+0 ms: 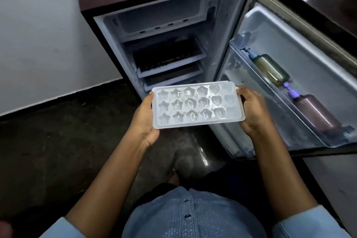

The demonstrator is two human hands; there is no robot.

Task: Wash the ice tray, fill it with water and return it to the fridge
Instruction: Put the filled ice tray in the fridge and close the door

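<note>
Person holding a tray (197,104) level in front of the open fridge (166,31), above a dark, glossy floor (58,150). The left hand (144,120) is gripping the tray's left short edge, thumb lying along the rim and fingers hidden beneath. The right hand (251,114) is gripping the right short edge in the same way. The tray is a pale, translucent plastic rectangle with rounded corners. Its moulded cavities are lying in three rows: two columns of stars, two of flowers, then hearts, the rightmost column being too washed out to read. Two flat shelves are showing inside the fridge, below the top compartment. In the clear plastic door rack (270,91) two pump bottles are leaning: one amber-green (270,69), one brownish-purple (313,114).
</note>
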